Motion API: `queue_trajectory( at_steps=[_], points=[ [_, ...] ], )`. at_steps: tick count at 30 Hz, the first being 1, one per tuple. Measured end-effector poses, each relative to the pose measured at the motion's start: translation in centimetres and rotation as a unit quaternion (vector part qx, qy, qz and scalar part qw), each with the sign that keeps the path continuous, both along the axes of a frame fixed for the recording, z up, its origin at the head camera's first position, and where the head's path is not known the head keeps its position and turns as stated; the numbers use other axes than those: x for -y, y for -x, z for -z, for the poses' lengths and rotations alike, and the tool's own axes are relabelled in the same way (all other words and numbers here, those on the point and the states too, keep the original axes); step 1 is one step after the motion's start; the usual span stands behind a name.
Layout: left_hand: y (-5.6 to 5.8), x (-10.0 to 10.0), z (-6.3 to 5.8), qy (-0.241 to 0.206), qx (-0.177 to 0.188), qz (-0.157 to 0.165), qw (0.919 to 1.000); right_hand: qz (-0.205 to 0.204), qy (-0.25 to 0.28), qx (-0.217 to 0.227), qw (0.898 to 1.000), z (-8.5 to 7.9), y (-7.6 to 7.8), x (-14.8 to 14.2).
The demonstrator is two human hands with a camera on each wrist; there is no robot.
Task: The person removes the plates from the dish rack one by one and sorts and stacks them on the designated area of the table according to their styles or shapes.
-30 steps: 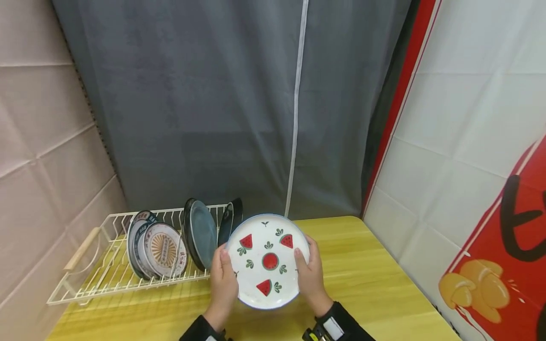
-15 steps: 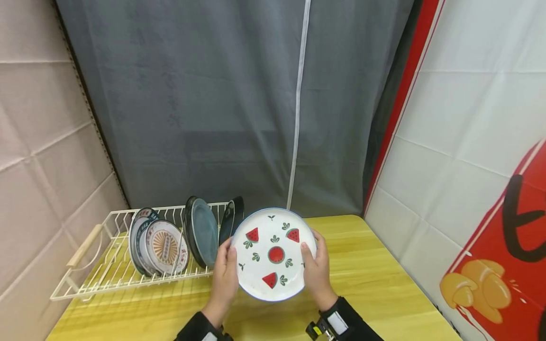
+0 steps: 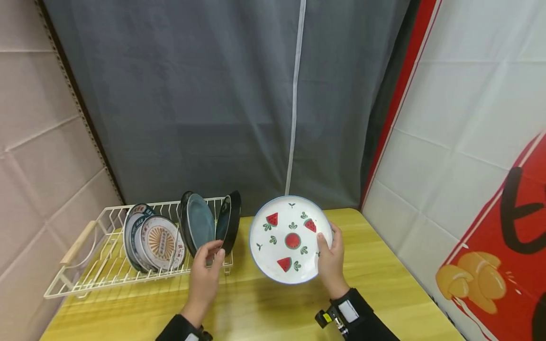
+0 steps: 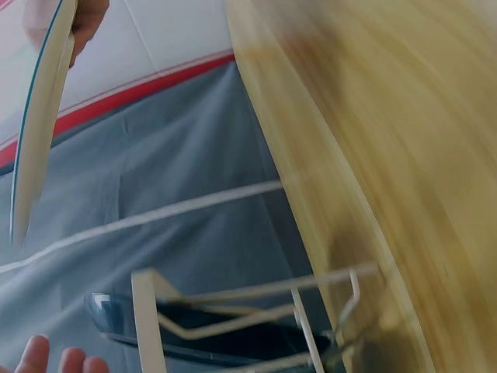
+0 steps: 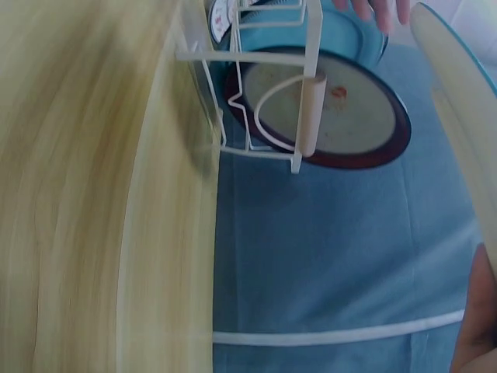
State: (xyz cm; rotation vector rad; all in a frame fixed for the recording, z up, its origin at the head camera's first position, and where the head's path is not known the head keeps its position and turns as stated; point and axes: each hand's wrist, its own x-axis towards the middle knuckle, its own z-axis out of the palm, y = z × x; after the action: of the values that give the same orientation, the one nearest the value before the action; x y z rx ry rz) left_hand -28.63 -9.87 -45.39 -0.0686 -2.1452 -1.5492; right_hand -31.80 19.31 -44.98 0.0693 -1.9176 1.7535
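i see black sleeves (image 3: 370,321) from here, the right one with a white patch (image 3: 349,311) and a yellow-marked black wrist device (image 3: 322,319).

There it is, your big plate (image 3: 277,260), right of the rack (image 3: 100,286): white, blue-rimmed, red watermelon slices and green leaves scattered round a red disc! Inside that cream-white rack you've a blue-grey dish (image 3: 200,220) and a white saucer (image 3: 159,241) flashing an orange sunburst! Under the rack, yellow wood-grain table (image 3: 392,284); behind it, grey curtain (image 3: 213,94)!

A grey curtain (image 3: 204,94) hangs behind the wood-grain table (image 3: 373,260).
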Motion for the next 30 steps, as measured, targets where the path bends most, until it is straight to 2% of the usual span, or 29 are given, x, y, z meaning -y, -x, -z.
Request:
queue_trajectory(
  at_steps=[4, 7, 9, 12, 18, 23, 26, 30],
  points=[
    [-0.4, 1.6, -0.2, 0.055, 0.015, -0.019, 0.9982, 0.024, 0.006, 0.016, 1.000, -0.6, 0.0, -1.0],
    [-0.5, 2.9, 0.1, 0.113, 0.007, -0.042, 0.9927, 0.034, 0.007, 0.022, 0.999, -0.8, 0.2, -2.2],
    [-0.6, 3.7, 0.3, 0.154, 0.000, -0.061, 0.9862, 0.047, 0.000, 0.031, 0.998, -0.7, 0.4, -3.0],
    [-0.9, 4.7, 0.6, 0.211, -0.001, -0.091, 0.9732, 0.076, -0.023, 0.044, 0.996, 0.5, 1.4, -4.3],
    [-1.4, 6.9, 1.1, 0.271, -0.005, -0.133, 0.9534, 0.116, -0.045, 0.068, 0.990, 1.4, 2.2, -6.8],
    [-1.9, 9.1, 1.3, 0.326, -0.015, -0.148, 0.9337, 0.142, -0.046, 0.080, 0.986, 1.8, 2.8, -8.7],
    [-1.9, 10.4, 1.6, 0.357, -0.026, -0.151, 0.9214, 0.155, -0.050, 0.102, 0.981, 2.6, 3.3, -10.0],
    [-1.5, 11.5, 2.2, 0.379, -0.030, -0.140, 0.9144, 0.177, -0.050, 0.128, 0.975, 3.8, 3.7, -12.2]
  ],
)
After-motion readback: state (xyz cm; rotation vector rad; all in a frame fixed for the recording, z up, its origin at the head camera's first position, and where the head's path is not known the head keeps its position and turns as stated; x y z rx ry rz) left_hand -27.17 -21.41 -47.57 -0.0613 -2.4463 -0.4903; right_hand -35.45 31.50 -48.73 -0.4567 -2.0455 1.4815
